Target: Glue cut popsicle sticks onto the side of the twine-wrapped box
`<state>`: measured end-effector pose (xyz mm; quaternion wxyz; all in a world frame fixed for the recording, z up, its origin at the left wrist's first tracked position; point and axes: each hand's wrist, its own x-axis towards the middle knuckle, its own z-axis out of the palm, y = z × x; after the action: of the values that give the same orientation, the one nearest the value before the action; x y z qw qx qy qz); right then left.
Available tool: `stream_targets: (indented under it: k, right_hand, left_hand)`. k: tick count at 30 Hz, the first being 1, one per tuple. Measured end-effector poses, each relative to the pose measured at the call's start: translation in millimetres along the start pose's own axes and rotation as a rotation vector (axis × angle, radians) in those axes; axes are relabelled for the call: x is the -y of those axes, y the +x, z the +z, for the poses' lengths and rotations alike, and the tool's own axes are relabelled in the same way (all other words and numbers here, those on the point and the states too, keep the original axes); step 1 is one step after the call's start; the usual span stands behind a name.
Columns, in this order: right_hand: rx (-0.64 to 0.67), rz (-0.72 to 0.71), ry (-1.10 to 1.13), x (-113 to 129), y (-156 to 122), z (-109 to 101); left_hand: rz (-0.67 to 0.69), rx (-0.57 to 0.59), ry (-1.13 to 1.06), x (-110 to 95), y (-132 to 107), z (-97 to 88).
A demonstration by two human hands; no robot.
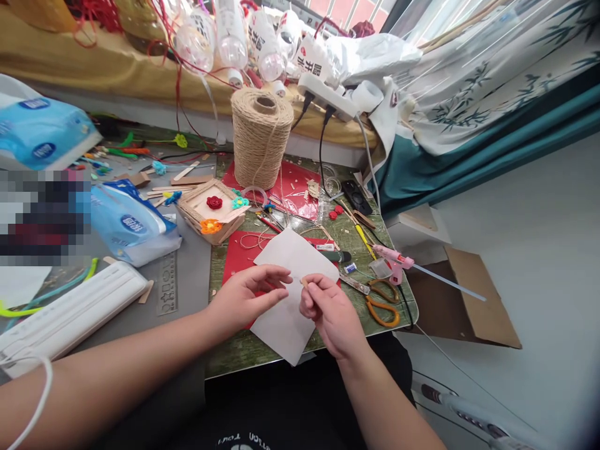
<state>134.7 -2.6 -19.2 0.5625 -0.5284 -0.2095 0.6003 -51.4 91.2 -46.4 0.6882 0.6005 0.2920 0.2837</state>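
Observation:
My right hand (330, 312) pinches a small tan piece (304, 282) between thumb and fingers; it looks like a bit of wood, but most of it is hidden. Facing it, my left hand (255, 294) has its thumb and fingers apart and holds nothing. Both are above a white sheet (290, 337) with rounded corners, which lies partly over a red sheet (237, 256). Beyond my left hand stands a small twine-edged box (194, 203) of wooden sticks, decorated with a red rose (214, 202), an orange flower (210, 226) and a turquoise flower (240, 203).
A large twine spool (260, 140) stands behind the box. To the right lie orange-handled scissors (382, 306) and a pink glue gun (396, 259). A power strip (328, 94) with hanging cords is at the back. Tissue packs (134, 219) and a white device (79, 312) fill the left.

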Motion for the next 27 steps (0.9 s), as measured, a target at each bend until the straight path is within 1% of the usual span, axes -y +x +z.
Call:
stream_targets:
  k: [2, 4, 7, 9, 11, 14, 15, 17, 18, 19, 21, 23, 25, 27]
  right_hand:
    - [0.029, 0.019, -0.013, -5.7, -4.6, 10.5]
    - [0.036, 0.014, -0.046, -9.8, -6.6, 16.9]
    - [0.034, 0.002, -0.076, -13.2, -6.3, 19.4]
    - [0.049, 0.007, -0.055, -14.0, -5.6, 19.0]
    - [0.095, 0.042, 0.003, -14.2, -5.6, 18.6]
    - [0.202, 0.119, 0.068, -14.1, -7.1, 16.9]
    - [0.228, 0.123, 0.062, -13.8, -7.8, 15.5]
    - [0.246, 0.079, -0.011, -11.6, -9.2, 10.8]
    - [0.232, 0.037, -0.086, -9.6, -9.5, 7.4]
    - [0.198, -0.012, -0.192, -6.9, -9.4, 3.8]
    - [0.088, -0.120, -0.500, -0.7, -7.1, -3.5]
    - [-0.007, -0.210, -0.872, 3.6, -1.6, -8.5]
    - [-0.017, -0.259, -1.186, 2.6, 6.8, -10.2]
    - [0.034, -0.272, -1.399, -4.3, 16.1, -9.3]
  left_hand:
    - [-0.001, 0.009, 0.017, 0.2, -1.5, 5.8]
    - [-0.002, -0.003, 0.022, -1.5, -1.1, 7.5]
    - [-0.018, -0.022, -0.009, -3.5, 1.1, 4.8]
    - [-0.040, -0.010, -0.058, -2.8, 2.5, 1.8]
    - [-0.035, 0.025, -0.116, -0.9, 3.8, -0.8]
    - [0.004, 0.091, -0.173, 1.4, 5.9, -4.3]
    - [0.017, 0.120, -0.186, 1.6, 6.8, -5.8]
    - [0.053, 0.177, -0.174, 1.3, 9.3, -9.7]
    - [0.086, 0.199, -0.117, 1.0, 10.7, -12.2]
    - [0.133, 0.213, -0.011, 1.0, 12.1, -15.0]
    - [0.262, 0.234, 0.309, 2.6, 14.5, -20.4]
    - [0.378, 0.263, 0.642, 7.4, 15.8, -23.5]
    - [0.432, 0.295, 0.868, 14.4, 15.8, -23.5]
    - [0.415, 0.312, 1.002, 21.6, 15.3, -21.6]
